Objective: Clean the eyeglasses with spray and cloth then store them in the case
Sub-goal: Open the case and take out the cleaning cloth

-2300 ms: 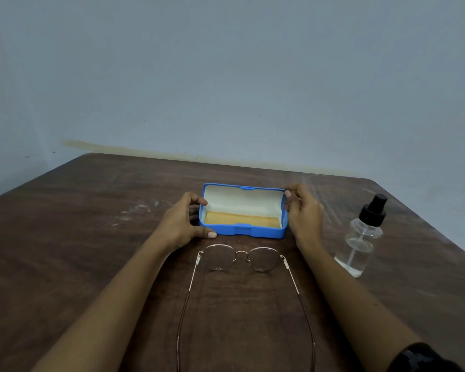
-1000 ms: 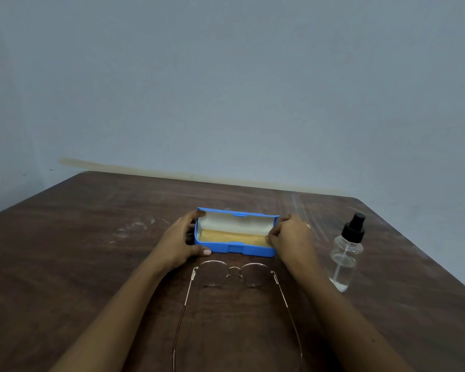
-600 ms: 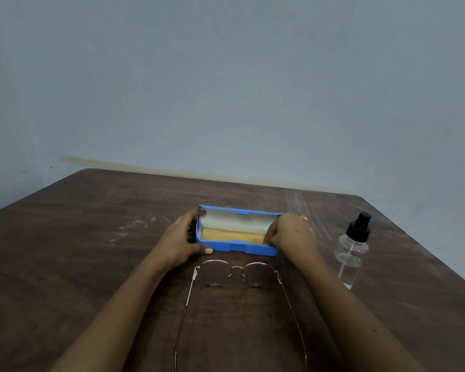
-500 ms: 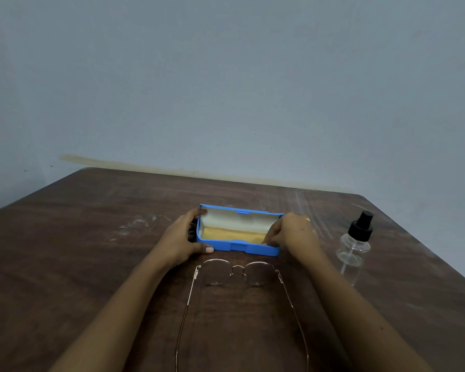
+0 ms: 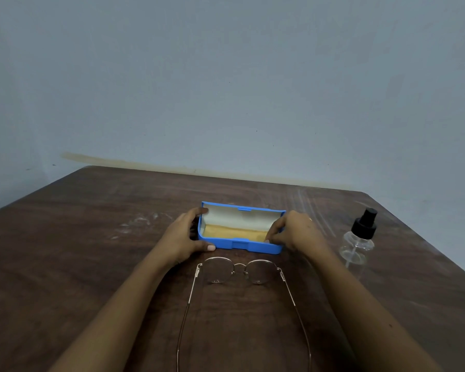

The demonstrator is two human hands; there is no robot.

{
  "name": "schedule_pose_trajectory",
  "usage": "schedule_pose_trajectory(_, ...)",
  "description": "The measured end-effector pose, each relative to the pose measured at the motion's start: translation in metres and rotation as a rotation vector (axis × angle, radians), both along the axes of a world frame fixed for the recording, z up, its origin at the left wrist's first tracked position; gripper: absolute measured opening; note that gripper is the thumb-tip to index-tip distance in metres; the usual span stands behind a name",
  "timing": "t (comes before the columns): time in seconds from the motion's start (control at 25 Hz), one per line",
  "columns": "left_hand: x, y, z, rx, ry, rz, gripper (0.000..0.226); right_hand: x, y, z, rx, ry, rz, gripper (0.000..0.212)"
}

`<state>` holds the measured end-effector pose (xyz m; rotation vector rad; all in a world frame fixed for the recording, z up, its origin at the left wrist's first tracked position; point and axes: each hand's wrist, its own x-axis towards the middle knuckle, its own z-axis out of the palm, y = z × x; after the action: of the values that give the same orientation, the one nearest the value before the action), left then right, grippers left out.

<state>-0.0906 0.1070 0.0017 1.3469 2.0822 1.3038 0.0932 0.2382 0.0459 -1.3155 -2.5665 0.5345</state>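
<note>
A dark wooden table (image 5: 65, 264) runs out before us to a plain grey-blue wall (image 5: 226, 76). Nearest to us lie the eyeglasses (image 5: 239, 272), unfolded, lenses facing away, their thin temples running back toward us until the lower edge cuts them off. Just beyond them sits the blue case (image 5: 242, 245), lid raised, its pale lining showing above a yellow-orange cloth (image 5: 234, 233) that lies flat along the bottom. Our left hand (image 5: 180, 237) is wrapped round the case's left end, thumb along the front wall and fingers curled behind the corner, gripping it. Our right hand (image 5: 295, 232) is at the right end, fingers bent down into the case, fingertips on the cloth's edge; we cannot tell whether they pinch it. To the right, well apart, a clear spray bottle (image 5: 359, 242) with a black nozzle stands upright; its liquid level is hard to make out.
</note>
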Motion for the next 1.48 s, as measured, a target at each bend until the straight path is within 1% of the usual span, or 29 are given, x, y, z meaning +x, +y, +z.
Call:
schedule_pose_trajectory(0.12,-0.001,-0.001,0.001,-0.012,0.002,-0.002,0.084,-0.001,0.001,-0.004,0.012,0.023,0.003,0.008)
schedule_pose_trajectory(0.24,-0.002,-0.001,0.001,-0.007,-0.021,-0.012,0.084,-0.003,0.001,-0.006,0.004,0.086,-0.025,0.008)
schedule_pose_trajectory(0.4,-0.001,-0.001,0.000,0.005,-0.032,-0.011,0.081,0.003,0.000,-0.010,0.011,0.290,-0.069,0.010)
schedule_pose_trajectory(0.56,0.001,-0.001,0.001,-0.003,0.022,0.014,0.075,0.007,-0.006,-0.014,0.060,0.450,-0.130,0.009)
schedule_pose_trajectory(0.64,0.002,-0.002,0.001,0.006,0.018,0.022,0.073,0.008,-0.009,-0.013,0.078,0.529,-0.075,0.008)
schedule_pose_trajectory(0.72,0.003,-0.004,0.002,0.015,0.019,0.021,0.070,0.008,-0.014,-0.011,0.102,0.557,-0.048,0.008)
schedule_pose_trajectory(0.8,0.005,-0.006,0.003,0.021,0.038,0.014,0.064,0.009,-0.020,-0.010,0.129,0.582,-0.046,0.016)
schedule_pose_trajectory(0.88,0.007,-0.007,0.004,0.023,0.068,0.003,0.058,0.008,-0.024,-0.012,0.154,0.625,-0.047,0.019)
schedule_pose_trajectory(0.96,0.009,-0.009,0.006,0.024,0.083,0.001,0.053,0.009,-0.027,-0.013,0.169,0.659,-0.036,0.015)
schedule_pose_trajectory(1.04,0.010,-0.010,0.009,0.025,0.101,0.010,0.048,0.010,-0.028,-0.013,0.173,0.699,0.016,0.006)
schedule_pose_trajectory(1.08,0.010,-0.011,0.011,0.031,0.108,0.026,0.044,0.010,-0.029,-0.012,0.190,0.713,0.043,0.005)
schedule_pose_trajectory(1.2,0.011,-0.015,0.019,0.069,0.090,0.139,0.026,0.011,-0.029,-0.008,0.254,0.748,0.096,0.011)
schedule_pose_trajectory(1.28,0.011,-0.019,0.026,0.072,0.129,0.236,0.026,0.012,-0.031,-0.006,0.218,0.819,0.108,0.014)
schedule_pose_trajectory(1.32,0.012,-0.021,0.030,0.092,0.175,0.266,0.026,0.012,-0.032,-0.004,0.178,0.864,0.106,0.015)
schedule_pose_trajectory(1.4,0.017,-0.023,0.038,0.232,0.278,0.267,0.019,0.012,-0.034,-0.001,0.108,0.956,0.097,0.017)
schedule_pose_trajectory(1.48,0.029,-0.024,0.047,0.379,0.339,0.181,0.010,0.013,-0.036,0.004,0.055,1.053,0.096,0.018)
